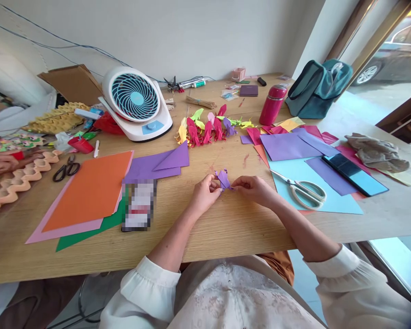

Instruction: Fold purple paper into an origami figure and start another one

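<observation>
Between my hands, just above the wooden table (pixel 205 233), is a small purple folded paper flower (pixel 223 179) with curled tips. My left hand (pixel 206 194) pinches it from the left, fingers closed. From the right, my right hand (pixel 255 189) has thumb and fingertips pressed together at one of its lower tips. Behind them lies a cluster of finished paper flowers (pixel 207 130) in red, yellow, green and purple. White-handled scissors (pixel 304 194) rest on light blue paper (pixel 335 205) to the right. Folded purple sheets (pixel 157 164) are at the left.
Orange paper (pixel 89 192) and a blurred phone-like object (pixel 139 205) lie left. A white fan (pixel 137 103), red flask (pixel 273 105) and teal bag (pixel 317 89) stand at the back. A dark phone (pixel 356 173) lies right. Another person's hand (pixel 2 164) is at far left, near black scissors (pixel 66 169).
</observation>
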{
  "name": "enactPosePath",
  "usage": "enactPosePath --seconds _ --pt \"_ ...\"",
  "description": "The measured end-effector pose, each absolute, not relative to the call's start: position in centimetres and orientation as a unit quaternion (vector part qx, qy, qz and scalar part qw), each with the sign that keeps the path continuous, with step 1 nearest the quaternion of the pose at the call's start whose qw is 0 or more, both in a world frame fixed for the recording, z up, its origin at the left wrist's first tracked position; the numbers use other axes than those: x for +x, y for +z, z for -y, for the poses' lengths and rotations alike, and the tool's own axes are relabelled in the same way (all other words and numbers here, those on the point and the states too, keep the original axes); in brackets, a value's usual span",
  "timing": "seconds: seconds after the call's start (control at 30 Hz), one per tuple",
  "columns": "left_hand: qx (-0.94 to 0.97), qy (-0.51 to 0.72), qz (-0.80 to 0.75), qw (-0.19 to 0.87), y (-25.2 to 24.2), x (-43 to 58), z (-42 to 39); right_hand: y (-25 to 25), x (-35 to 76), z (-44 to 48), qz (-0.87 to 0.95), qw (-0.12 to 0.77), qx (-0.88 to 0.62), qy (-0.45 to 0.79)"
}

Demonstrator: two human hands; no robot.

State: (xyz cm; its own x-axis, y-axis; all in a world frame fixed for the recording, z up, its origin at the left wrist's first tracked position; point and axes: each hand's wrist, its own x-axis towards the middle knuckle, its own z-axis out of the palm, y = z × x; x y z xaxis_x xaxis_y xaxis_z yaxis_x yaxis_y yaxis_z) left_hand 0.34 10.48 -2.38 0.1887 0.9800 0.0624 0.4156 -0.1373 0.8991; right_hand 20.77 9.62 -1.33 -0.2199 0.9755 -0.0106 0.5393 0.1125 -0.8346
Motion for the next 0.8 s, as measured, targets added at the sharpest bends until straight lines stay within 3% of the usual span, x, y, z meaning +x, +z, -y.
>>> enactPosePath --seconds 0.33,0.63,0.8 --pt "0.695 0.301 -0.561 0.334 -1.9 -1.3 -10.9 -1.6 20.9 -9.5 0.687 0.312 -0.561 0.340" --pt "0.704 0.224 -0.542 0.400 -0.2 -2.3 -10.2 -1.9 21.9 -9.7 0.705 0.287 -0.532 0.372" --pt "0.723 0.219 -0.525 0.391 -0.3 -2.2 -10.1 -2.2 21.2 -9.2 0.741 0.272 -0.526 0.317"
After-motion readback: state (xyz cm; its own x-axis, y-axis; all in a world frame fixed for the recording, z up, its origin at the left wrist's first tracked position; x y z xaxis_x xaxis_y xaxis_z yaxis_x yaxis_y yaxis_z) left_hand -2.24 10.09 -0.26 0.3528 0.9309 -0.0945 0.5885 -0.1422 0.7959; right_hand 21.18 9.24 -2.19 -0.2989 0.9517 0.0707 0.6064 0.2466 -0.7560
